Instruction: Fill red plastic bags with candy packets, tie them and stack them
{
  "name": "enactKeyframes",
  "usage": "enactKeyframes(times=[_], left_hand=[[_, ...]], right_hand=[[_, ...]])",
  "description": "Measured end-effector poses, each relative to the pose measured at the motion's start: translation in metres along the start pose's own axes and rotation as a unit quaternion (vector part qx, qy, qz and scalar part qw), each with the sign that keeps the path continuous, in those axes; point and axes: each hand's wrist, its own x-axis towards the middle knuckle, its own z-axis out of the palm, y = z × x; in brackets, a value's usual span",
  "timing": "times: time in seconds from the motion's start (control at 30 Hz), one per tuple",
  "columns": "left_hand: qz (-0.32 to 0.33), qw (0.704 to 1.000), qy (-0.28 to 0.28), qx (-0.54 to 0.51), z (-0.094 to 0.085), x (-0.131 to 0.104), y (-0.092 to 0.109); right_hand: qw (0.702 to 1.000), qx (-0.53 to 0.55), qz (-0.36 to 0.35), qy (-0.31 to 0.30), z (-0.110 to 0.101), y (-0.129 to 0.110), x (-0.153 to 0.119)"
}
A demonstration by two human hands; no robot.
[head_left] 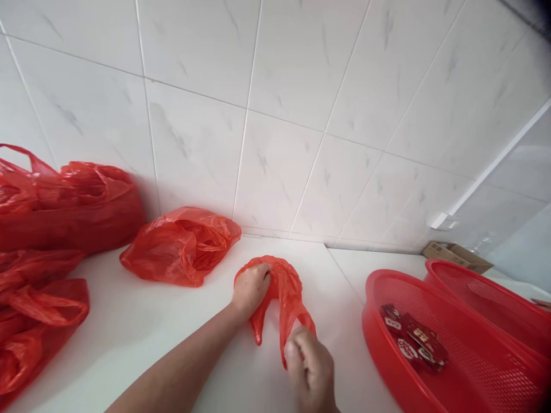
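A thin red plastic bag (287,279) lies curved on the white tabletop, bunched between my two hands. My left hand (252,288) is closed in a fist on its upper left part, with one pointed end of the bag hanging below. Lower down on the right, my right hand (310,367) pinches the bag's other end, fingers curled around the plastic. What the bag holds, if anything, is hidden under the folds and my left hand.
A crumpled red bag (172,246) stands by the tiled wall, and fuller red bags (77,221) crowd the left side. On the right, a red mesh basket (374,321) holds several small red packets (419,338). Behind it are another red basket (456,275) and a cardboard box (458,256).
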Motion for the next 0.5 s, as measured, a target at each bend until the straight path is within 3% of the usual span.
enactKeyframes(times=[0.07,0.13,0.23,0.33,0.4,0.5], left_hand=[[-0.007,0.999,0.006,-0.032,0.002,-0.003,0.004],[-0.008,0.997,0.006,-0.076,0.005,-0.007,0.008],[-0.006,0.987,-0.009,-0.16,0.008,-0.013,0.011],[-0.018,0.967,-0.033,-0.253,0.006,-0.018,0.013],[-0.031,0.948,-0.054,-0.312,0.003,-0.023,0.014],[-0.045,0.919,-0.079,-0.383,-0.003,-0.034,0.021]], right_hand=[[0.992,-0.013,-0.111,-0.058,0.012,-0.011,-0.002],[0.988,-0.008,-0.127,-0.084,0.02,-0.013,-0.002],[0.997,0.017,0.021,-0.069,0.021,0.0,0.002],[0.981,0.022,0.194,-0.013,0.005,0.024,0.011],[0.971,0.014,0.238,0.023,-0.008,0.034,0.018],[0.973,0.021,0.224,0.049,-0.022,0.03,0.024]])
